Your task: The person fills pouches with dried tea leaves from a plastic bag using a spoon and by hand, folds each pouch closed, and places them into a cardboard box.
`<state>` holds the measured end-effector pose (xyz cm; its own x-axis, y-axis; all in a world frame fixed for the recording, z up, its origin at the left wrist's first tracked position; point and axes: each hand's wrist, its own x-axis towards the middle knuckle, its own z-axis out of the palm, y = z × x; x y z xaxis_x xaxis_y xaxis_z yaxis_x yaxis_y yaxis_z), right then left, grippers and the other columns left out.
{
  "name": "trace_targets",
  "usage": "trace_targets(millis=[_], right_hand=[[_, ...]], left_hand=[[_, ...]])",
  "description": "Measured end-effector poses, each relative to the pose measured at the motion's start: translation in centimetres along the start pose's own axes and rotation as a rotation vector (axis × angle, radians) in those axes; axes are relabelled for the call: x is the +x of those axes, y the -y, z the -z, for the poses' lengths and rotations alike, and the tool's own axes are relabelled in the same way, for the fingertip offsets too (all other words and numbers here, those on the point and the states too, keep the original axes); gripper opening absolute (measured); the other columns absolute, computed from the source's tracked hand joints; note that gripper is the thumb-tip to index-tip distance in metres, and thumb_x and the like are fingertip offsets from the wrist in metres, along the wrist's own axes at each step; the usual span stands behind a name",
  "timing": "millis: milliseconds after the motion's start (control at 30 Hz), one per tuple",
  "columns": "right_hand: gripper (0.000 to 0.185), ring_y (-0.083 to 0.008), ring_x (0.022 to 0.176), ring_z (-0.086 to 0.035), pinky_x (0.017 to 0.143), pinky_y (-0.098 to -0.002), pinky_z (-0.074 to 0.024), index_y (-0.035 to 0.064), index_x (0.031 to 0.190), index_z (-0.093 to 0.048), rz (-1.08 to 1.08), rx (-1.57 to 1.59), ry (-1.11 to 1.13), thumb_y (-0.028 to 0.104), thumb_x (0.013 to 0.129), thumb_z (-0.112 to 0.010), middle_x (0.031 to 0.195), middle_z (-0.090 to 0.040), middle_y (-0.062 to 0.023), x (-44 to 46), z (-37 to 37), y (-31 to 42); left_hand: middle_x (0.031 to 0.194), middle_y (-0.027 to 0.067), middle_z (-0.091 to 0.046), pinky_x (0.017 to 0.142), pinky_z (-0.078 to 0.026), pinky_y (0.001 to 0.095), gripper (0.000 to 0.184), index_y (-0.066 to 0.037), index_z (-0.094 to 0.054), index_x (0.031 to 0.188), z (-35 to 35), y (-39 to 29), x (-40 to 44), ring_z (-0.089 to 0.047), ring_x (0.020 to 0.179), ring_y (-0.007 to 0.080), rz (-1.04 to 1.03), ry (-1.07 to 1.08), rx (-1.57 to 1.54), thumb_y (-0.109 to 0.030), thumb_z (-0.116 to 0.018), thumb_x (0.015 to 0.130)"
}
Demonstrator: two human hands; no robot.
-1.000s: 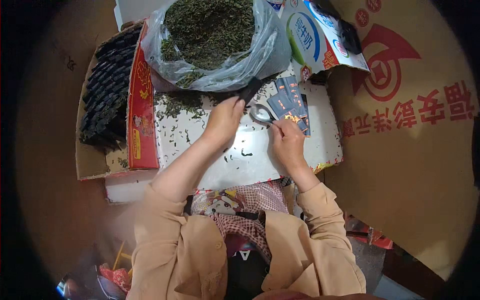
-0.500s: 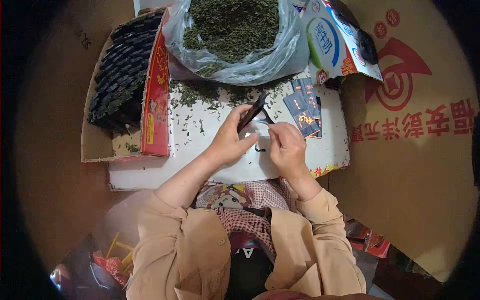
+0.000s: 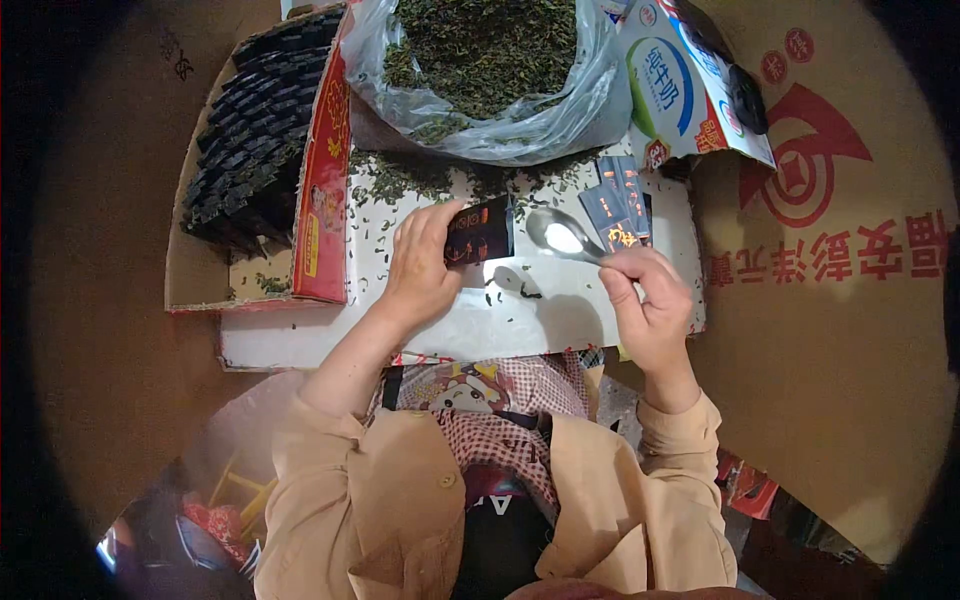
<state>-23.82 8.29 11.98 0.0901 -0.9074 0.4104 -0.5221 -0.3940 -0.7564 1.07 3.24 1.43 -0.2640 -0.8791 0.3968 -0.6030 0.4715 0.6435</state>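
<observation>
Holding a spoon [image 3: 560, 234], right fingers [image 3: 640, 278] face left fingers [image 3: 424, 228] gripping a packet [image 3: 482, 232]; cardboard [image 3: 820, 370] flanks a leaf-strewn tabletop [image 3: 475, 330].

Orange-printed black packet [image 3: 484, 232], silvery spoon [image 3: 553, 234], dark-green leaves [image 3: 485, 50], checked cloth [image 3: 540, 385]

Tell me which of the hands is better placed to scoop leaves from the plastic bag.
Probably the right. The right hand holds the spoon, its bowl on the near side of the plastic bag, while the left hand is at the black packet.
</observation>
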Motion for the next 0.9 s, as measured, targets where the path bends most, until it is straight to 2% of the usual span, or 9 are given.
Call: trace_targets(millis=[67,300,367,500,667,767,900], right_hand=[[0.004,-0.0232,0.072,-0.06,0.066,-0.0319,-0.0482,-0.0026,0.085,-0.062,0.115,-0.067,0.061,-0.001,0.082,-0.064,0.079,-0.063,-0.0111,0.2,-0.1,0.3],[0.007,-0.0266,0.073,-0.061,0.066,-0.0331,-0.0489,-0.0009,0.084,-0.061,0.183,-0.186,0.079,-0.002,0.079,-0.066,0.079,-0.063,-0.0119,0.2,-0.8,0.3],[0.01,-0.0285,0.073,-0.061,0.066,-0.0342,-0.0491,0.0001,0.084,-0.061,0.27,-0.231,0.095,-0.003,0.076,-0.067,0.078,-0.063,-0.0124,0.1,-1.1,-0.1],[0.013,-0.0296,0.073,-0.061,0.064,-0.0356,-0.049,0.0007,0.083,-0.061,0.27,-0.205,0.156,-0.004,0.073,-0.068,0.078,-0.062,-0.0124,0.1,-1.9,-0.2],[0.013,-0.0292,0.072,-0.062,0.063,-0.0371,-0.0495,0.0008,0.083,-0.061,0.405,-0.345,0.207,-0.001,0.073,-0.069,0.078,-0.062,-0.0125,0.2,-2.4,0.2],[0.015,-0.0291,0.071,-0.061,0.063,-0.0371,-0.0498,0.0012,0.084,-0.062,0.41,-0.322,0.222,0.0,0.072,-0.07,0.078,-0.062,-0.0121,0.2,-2.7,0.5],[0.012,-0.0282,0.068,-0.061,0.062,-0.0356,-0.0493,0.0002,0.083,-0.063,0.319,-0.24,0.222,0.002,0.074,-0.07,0.075,-0.062,-0.012,0.2,-2.9,0.2]], left_hand=[[0.117,0.0166,-0.051,0.104,-0.03,0.0461,0.064,-0.005,-0.044,0.127,0.2,-0.2,-0.1,-0.047,0.112,0.0354,0.003,-0.013,0.015,0.002,-0.059,0.065],[0.115,0.0144,-0.052,0.106,-0.027,0.048,0.064,-0.005,-0.046,0.126,0.3,-0.1,-0.3,-0.047,0.113,0.033,-0.059,0.019,0.117,0.004,-0.061,0.064],[0.115,0.014,-0.052,0.106,-0.027,0.0481,0.064,-0.006,-0.046,0.125,0.4,-0.3,-0.3,-0.047,0.113,0.0328,-0.078,0.021,0.115,0.003,-0.062,0.063],[0.112,0.0131,-0.052,0.106,-0.027,0.0486,0.063,-0.007,-0.047,0.122,0.7,-2.2,0.2,-0.047,0.113,0.032,-0.067,0.107,0.088,-0.006,-0.07,0.063],[0.111,0.0132,-0.053,0.104,-0.029,0.0489,0.062,-0.007,-0.047,0.119,0.4,-2.9,0.7,-0.049,0.111,0.0335,0.033,0.302,-0.058,-0.014,-0.075,0.064],[0.108,0.014,-0.054,0.101,-0.032,0.0488,0.059,-0.006,-0.047,0.118,0.2,-3.2,0.8,-0.05,0.108,0.0354,0.059,0.29,-0.181,-0.013,-0.074,0.065],[0.104,0.0147,-0.054,0.097,-0.036,0.046,0.055,-0.006,-0.049,0.115,-0.8,-2.8,0.3,-0.051,0.104,0.0355,-0.057,0.201,-0.157,-0.009,-0.072,0.065]])
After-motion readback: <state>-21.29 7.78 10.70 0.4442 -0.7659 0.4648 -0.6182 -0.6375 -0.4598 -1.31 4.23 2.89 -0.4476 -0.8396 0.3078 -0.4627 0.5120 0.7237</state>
